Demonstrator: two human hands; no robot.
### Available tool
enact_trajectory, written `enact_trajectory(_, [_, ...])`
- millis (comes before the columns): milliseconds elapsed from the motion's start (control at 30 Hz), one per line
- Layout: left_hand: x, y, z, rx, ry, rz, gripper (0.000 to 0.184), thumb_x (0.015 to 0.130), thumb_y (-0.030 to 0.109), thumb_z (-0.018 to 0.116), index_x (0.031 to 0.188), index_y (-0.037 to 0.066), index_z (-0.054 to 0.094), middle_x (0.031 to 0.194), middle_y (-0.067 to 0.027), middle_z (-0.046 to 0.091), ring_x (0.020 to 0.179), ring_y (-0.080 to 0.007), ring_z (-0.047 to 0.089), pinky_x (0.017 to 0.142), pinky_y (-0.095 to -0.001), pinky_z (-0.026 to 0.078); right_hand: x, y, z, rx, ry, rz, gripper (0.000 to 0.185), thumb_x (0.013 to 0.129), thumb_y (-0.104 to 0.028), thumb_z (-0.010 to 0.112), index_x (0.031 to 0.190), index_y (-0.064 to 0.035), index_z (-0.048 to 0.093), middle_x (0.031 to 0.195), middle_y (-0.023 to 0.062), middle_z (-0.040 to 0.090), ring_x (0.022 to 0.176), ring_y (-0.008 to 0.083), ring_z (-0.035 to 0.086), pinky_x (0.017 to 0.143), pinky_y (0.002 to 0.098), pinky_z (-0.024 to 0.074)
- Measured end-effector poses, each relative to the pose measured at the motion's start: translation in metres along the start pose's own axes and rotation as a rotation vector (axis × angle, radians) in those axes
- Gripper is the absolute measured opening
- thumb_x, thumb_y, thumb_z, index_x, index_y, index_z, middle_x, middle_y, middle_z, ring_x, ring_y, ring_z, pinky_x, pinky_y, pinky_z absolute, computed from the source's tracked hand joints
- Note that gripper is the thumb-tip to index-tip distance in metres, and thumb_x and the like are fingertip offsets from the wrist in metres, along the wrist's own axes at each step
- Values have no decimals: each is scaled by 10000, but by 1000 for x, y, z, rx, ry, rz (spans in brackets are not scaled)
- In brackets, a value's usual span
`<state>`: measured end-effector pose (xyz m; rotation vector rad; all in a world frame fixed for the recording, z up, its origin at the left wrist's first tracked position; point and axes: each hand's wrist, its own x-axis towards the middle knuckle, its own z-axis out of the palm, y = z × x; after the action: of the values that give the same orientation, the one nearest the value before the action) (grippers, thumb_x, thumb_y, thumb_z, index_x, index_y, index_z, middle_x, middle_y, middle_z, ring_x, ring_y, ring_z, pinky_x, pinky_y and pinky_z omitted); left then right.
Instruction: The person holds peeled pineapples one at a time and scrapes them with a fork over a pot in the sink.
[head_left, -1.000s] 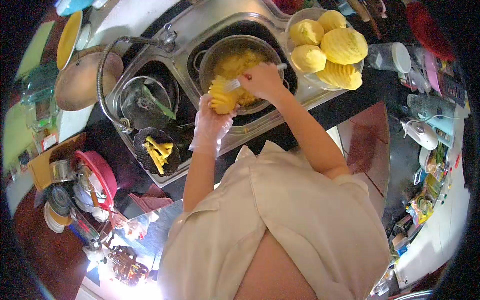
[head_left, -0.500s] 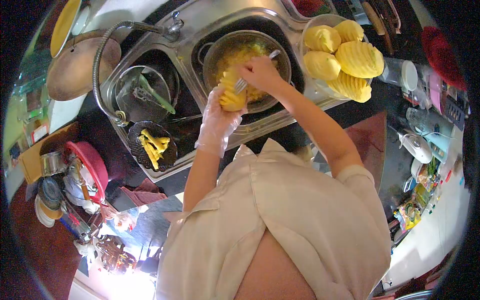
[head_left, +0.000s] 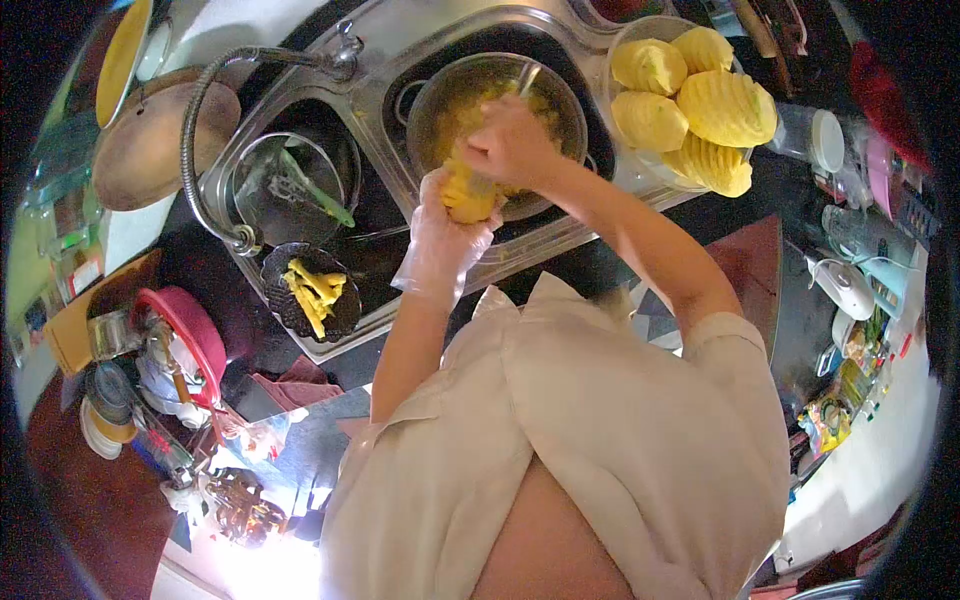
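My left hand [head_left: 437, 238], in a clear plastic glove, is closed around a peeled pineapple [head_left: 470, 207] and holds it at the near edge of a metal pot [head_left: 577, 150]. The pot sits in the right sink basin with shredded yellow pulp [head_left: 462, 112] inside. Over the pot, my bare right hand [head_left: 513, 147] is wrapped round a fork [head_left: 527, 76], whose handle end sticks out past the fist. The fork's tines are blurred and mostly hidden beside the pineapple.
Several peeled pineapples [head_left: 728, 108] fill a clear container right of the sink. A glass bowl with a green-handled tool [head_left: 318, 190] stands in the left basin. A dark dish [head_left: 275, 290] holds yellow strips. The flexible faucet [head_left: 190, 150] arches over the left side.
My right hand has moved slightly down and left, and the fork has turned more upright with its tines now obscured. The left hand still holds the pineapple in nearly the same place.
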<state>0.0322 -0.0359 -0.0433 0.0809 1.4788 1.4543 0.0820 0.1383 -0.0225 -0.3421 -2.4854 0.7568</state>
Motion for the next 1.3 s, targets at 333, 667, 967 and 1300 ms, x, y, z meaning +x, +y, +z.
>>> enact_trajectory(333, [2, 35, 21, -593, 6, -400, 317, 837, 344, 502, 1040, 104, 544, 945, -123, 584, 776, -293, 554, 537, -349, 473, -3, 5, 11, -80, -114, 24, 374, 777, -366, 586, 517, -99, 611, 570, 109, 571, 658, 283, 556, 706, 446, 391])
enact_trajectory(667, [10, 13, 4, -298, -87, -269, 400, 820, 89, 587, 1156, 104, 370, 1006, -157, 566, 830, -260, 594, 599, -316, 513, -5, 3, 12, -90, -47, -26, 438, 793, -406, 579, 487, -94, 584, 554, 83, 555, 657, 272, 544, 698, 433, 391])
enact_trajectory(967, [22, 13, 3, -211, 64, -186, 273, 846, 323, 518, 1013, 109, 545, 912, -120, 599, 742, -277, 583, 476, -323, 463, -2, 2, 13, -61, -100, -19, 410, 811, -414, 547, 560, -101, 634, 613, 101, 592, 671, 292, 552, 683, 451, 378])
enact_trajectory(1300, [3, 50, 24, -522, 49, -458, 292, 829, 341, 546, 1026, 127, 544, 911, -103, 604, 741, -271, 589, 473, -326, 473, -10, 19, 22, -116, -162, 43, 323, 795, -371, 562, 608, -124, 650, 626, 74, 599, 693, 275, 566, 735, 469, 394])
